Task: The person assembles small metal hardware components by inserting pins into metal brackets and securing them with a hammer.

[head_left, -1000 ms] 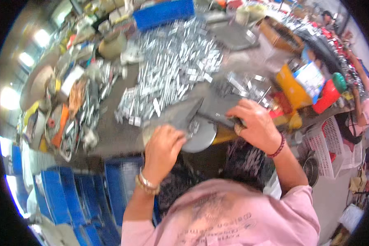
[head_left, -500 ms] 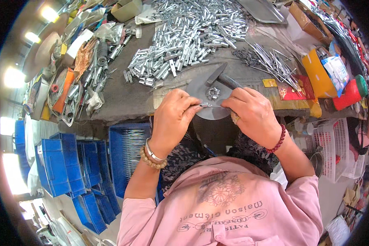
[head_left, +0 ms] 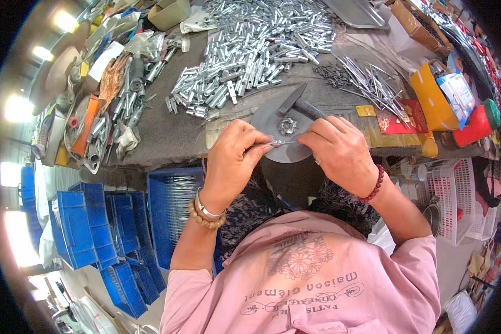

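Observation:
My left hand (head_left: 234,153) pinches one end of a small silvery metal piece (head_left: 276,143) between thumb and fingers. My right hand (head_left: 339,147) is closed in a pinch at the other end, on what looks like a thin metal rod reaching toward that piece. Both hands are above the near part of a round grey metal plate (head_left: 266,118). Lying on this plate are a hammer (head_left: 291,99), its handle running toward my right hand, and a small heap of shiny metal bits (head_left: 288,127).
Beyond the plate spreads a large pile of silvery metal sleeves (head_left: 261,44). Thin metal rods (head_left: 376,86) and small dark pins (head_left: 335,75) lie to its right. Tools (head_left: 131,94) crowd the left side. Blue bins (head_left: 78,228) stand below left, a white basket (head_left: 448,195) below right.
Both hands keep their pinch over the plate and have shifted only slightly. The metal piece between them is turned a little differently, with less of the rod showing.

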`<state>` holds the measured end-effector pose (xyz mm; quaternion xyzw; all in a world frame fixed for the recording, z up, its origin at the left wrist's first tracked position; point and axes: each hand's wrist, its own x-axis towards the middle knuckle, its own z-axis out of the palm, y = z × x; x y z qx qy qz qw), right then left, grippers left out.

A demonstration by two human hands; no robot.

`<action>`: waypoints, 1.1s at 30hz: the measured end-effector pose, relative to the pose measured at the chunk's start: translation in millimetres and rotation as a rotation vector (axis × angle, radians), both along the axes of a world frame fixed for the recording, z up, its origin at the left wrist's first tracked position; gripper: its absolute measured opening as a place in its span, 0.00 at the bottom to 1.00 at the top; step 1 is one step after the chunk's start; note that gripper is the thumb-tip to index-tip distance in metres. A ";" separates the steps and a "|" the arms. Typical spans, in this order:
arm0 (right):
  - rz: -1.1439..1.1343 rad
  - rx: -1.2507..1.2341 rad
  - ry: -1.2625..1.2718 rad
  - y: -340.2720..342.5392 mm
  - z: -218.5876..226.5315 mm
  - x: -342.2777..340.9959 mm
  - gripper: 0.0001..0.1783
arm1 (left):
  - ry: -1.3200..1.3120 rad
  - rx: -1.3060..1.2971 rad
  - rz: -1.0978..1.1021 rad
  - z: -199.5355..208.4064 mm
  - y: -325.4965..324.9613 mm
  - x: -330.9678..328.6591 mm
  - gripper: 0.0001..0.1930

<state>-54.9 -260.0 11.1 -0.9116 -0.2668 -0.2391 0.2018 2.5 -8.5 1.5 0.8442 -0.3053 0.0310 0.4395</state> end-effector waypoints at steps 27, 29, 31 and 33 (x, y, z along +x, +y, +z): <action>-0.423 -0.092 0.064 -72.1 -3.3 65.5 0.17 | -0.051 0.024 0.028 1.0 -2.3 -7.8 0.08; -0.418 -0.130 0.079 -73.8 -5.0 72.3 0.17 | -0.047 0.021 0.036 1.2 -2.6 -8.1 0.08; -0.392 -0.187 0.074 -76.9 -7.2 77.9 0.13 | -0.046 0.019 0.034 0.1 -2.9 -8.2 0.08; -0.379 -0.203 0.066 -79.4 -7.5 83.2 0.12 | -0.056 0.009 0.036 -1.8 -4.3 -5.3 0.07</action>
